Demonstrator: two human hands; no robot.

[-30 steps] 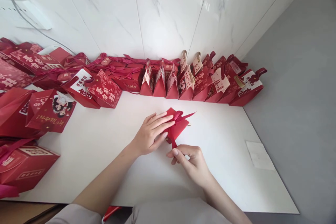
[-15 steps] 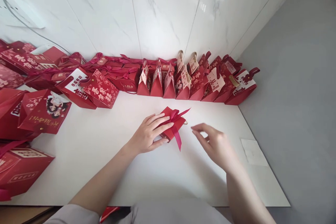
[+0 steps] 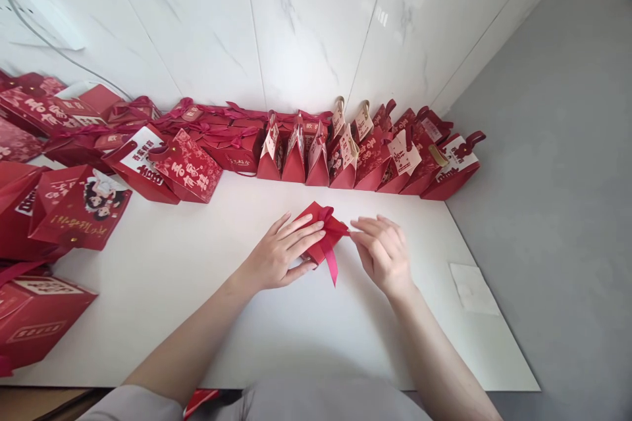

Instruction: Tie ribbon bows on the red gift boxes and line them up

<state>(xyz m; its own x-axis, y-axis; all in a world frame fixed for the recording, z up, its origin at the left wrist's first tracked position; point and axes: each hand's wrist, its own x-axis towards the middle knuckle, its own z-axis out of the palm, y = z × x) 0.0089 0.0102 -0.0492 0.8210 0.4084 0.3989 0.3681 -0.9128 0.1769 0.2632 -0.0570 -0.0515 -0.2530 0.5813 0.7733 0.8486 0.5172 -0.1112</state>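
Red gift box [image 3: 316, 254]: one, lying askew just below the centre of the frame on a white tabletop [image 3: 172, 263]; partly covered by fingers.
Magenta ribbon [image 3: 332, 267]: one, laid across the box and gathered into a knot; one tail hangs toward the bottom of the frame, another runs right.
Left hand [image 3: 277, 251]: spread nearly flat, fingers extended and slightly parted over the box's left side, thumb at its lower edge.
Right hand [image 3: 385, 253]: just right of the box, thumb and forefinger pinched on the right ribbon tail; remaining fingers loosely bent.
Peaked gift boxes [image 3: 368, 164]: standing row, upper centre to right, several with loop handles.
Ribbon-tied boxes [image 3: 239, 152]: cluster, upper left to centre, against the wall.
Cartoon-couple box [image 3: 93, 207]: left of frame, tilted.
Large red box [image 3: 47, 322]: lower left, gold-framed lettering.
White square sheet [image 3: 474, 288]: flat, right of frame.
Marbled wall tiles [image 3: 306, 26]: white, grey-veined, across the top.
Grey cable [image 3: 62, 54]: upper left, against the tiles.
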